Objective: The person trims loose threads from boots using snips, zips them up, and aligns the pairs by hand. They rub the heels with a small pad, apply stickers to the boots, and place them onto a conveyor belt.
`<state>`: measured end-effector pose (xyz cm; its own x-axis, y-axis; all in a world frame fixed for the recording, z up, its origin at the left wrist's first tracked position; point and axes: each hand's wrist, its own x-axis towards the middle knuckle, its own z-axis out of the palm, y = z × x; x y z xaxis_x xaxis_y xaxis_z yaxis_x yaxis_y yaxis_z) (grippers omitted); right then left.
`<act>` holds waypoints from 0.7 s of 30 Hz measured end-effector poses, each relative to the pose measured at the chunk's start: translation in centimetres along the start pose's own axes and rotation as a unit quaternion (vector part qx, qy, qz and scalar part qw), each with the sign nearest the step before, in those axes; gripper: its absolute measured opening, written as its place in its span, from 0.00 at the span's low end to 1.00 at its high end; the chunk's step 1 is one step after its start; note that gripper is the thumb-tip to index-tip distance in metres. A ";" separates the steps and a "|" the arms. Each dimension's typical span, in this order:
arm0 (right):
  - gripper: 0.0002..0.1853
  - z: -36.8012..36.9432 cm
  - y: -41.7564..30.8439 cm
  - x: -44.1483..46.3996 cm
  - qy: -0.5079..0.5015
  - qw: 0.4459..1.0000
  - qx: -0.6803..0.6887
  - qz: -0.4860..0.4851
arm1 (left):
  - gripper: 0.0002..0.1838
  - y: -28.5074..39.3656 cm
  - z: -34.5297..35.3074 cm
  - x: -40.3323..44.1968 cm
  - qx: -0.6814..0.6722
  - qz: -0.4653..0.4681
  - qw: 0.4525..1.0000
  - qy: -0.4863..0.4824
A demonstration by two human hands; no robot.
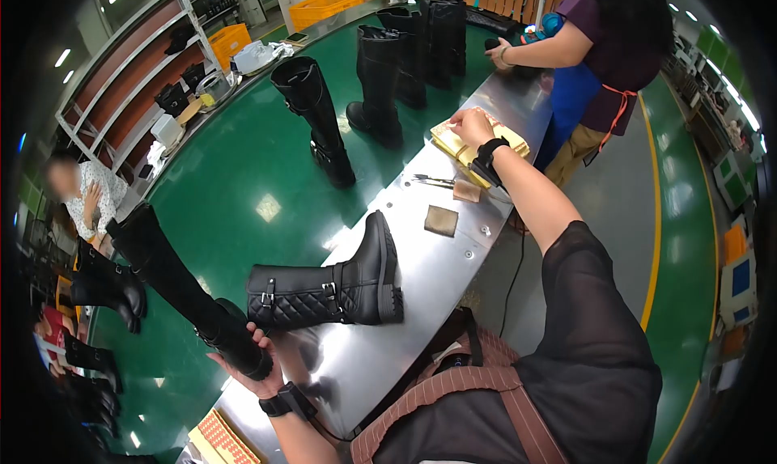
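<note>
My left hand (261, 365) is wrapped round the foot end of a tall black boot (174, 270), whose shaft leans away to the upper left. At the far end of the metal strip, my right hand (475, 129) has its fingers pinched together at the top of a stack of yellow sheets with reddish print (511, 140). Whatever is between those fingertips is too small to make out. Between my arms lies another black boot (320, 292) on its side, with buckles, a quilted shaft and a lugged sole facing right.
A brown square pad (441, 220), a tan block (466, 190) and pen-like tools (433, 180) lie on the metal strip (356, 383). Several boots stand on the green belt (235, 189). A co-worker (599, 67) stands ahead at right. More printed yellow sheets (220, 441) lie at lower left.
</note>
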<state>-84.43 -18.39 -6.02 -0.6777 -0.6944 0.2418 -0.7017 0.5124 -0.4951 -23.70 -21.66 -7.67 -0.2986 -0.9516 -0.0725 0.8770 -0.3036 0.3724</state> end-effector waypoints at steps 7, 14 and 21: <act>0.10 2.3 1.5 2.1 -0.015 0.998 -0.057 -0.010 | 0.38 0.1 -0.5 0.0 0.039 0.011 0.999 -0.021; 0.12 2.5 3.0 3.9 -0.118 0.991 -0.057 0.002 | 0.36 0.0 0.0 -0.2 0.035 0.020 0.999 0.034; 0.10 4.3 4.5 4.8 -0.058 0.994 -0.092 0.013 | 0.36 -0.3 0.8 -0.2 0.093 0.041 0.994 0.041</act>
<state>-89.91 -21.61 -10.64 -0.6736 -0.7279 0.1279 -0.7200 0.6074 -0.3356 -24.15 -21.39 -7.06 -0.1907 -0.9757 -0.1078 0.8106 -0.2184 0.5434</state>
